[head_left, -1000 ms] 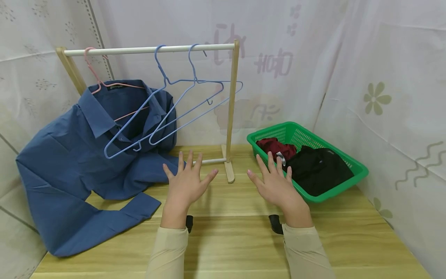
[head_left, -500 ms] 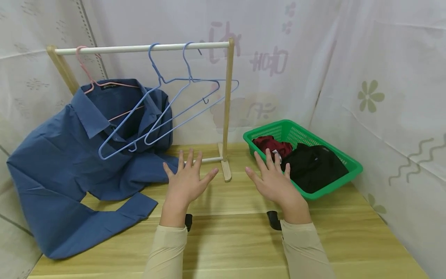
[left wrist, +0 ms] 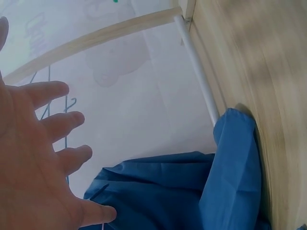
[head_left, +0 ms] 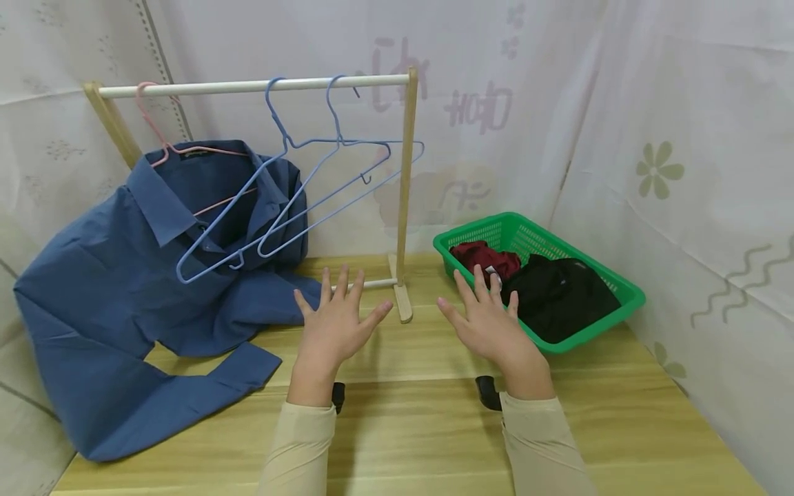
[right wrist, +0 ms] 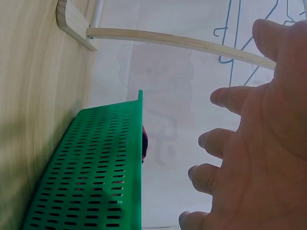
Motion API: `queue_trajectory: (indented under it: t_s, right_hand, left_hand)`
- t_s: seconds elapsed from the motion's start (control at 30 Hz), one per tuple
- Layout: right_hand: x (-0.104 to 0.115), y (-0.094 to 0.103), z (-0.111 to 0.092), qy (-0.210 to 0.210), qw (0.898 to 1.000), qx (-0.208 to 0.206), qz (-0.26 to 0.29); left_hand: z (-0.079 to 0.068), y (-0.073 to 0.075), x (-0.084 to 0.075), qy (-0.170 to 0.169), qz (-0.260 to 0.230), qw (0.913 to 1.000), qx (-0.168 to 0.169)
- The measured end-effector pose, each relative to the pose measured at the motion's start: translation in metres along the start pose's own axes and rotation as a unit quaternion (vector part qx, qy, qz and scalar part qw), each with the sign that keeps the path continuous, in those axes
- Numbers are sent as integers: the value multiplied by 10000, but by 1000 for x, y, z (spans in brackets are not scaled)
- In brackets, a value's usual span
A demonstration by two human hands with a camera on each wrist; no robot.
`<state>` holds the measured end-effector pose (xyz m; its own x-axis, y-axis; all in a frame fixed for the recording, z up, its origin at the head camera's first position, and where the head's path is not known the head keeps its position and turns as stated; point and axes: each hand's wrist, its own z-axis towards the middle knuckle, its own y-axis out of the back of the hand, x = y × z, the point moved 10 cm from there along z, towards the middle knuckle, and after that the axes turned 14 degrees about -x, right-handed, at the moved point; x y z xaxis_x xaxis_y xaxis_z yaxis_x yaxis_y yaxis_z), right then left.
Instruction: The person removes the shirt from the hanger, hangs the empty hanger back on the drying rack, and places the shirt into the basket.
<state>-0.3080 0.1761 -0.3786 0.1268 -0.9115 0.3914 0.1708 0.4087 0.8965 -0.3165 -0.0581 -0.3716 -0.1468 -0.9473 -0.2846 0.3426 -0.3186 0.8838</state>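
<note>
In the head view, we see the left hand (head_left: 329,327), fingers (head_left: 342,284) spread, near a blue shirt (head_left: 102,269) on a pink hanger (head_left: 214,149), and the right hand (head_left: 495,329), likewise spread, near a green basket (head_left: 564,344) with maroon (head_left: 484,257) and black (head_left: 561,296) garments. Two blue hangers (head_left: 284,138) share the rack (head_left: 406,186). From the left wrist, we see the shirt beyond the spread fingers; from the right, the basket's slotted wall beside them.
</note>
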Motion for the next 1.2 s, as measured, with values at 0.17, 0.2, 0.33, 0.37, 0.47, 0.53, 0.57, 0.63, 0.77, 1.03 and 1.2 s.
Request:
queue_trajectory:
  t_s: [0.17,0.2,0.33,0.37,0.47,0.53,0.57,0.63,0.77,1.03,1.2]
  right_hand:
    - [1,1,1,32,9999,-89,-35]
    - [1,1,1,43,9999,-95,-24]
    - [2,-1,0,16,10000,-47,-13]
    - [2,-1,0,22,10000,-40,-1]
    - [3,0,0,14,10000,-49,4]
    - [2,2,1,23,10000,-89,-10]
    - [2,2,0,22,9999,-109,-10]
    - [2,2,-1,-8,10000,-93,-30]
    - [-1,-1,-2,-51,10000,-48,-11]
    - [-5,-5,0,-48,10000,-46,44]
    - [-9,-2,2,-49,9999,-113,53]
  left_hand:
    - [0,0,1,3,-33,10000,-61]
    - [0,0,1,12,-43,10000,-77]
    - [0,1,2,35,-70,9999,-89]
    - [-1,1,2,35,-57,9999,-97]
    - [-1,3,2,21,-57,9999,-148]
    - [-1,5,2,8,-84,9998,-195]
    - [-1,5,2,7,-98,9997,-208]
    - [-2,5,2,18,-122,9998,-177]
    - [-3,3,2,23,-141,9999,-95]
    - [-1,-1,1,-2,-121,9998,-140]
    - [3,-3,-1,-14,-189,9996,-186]
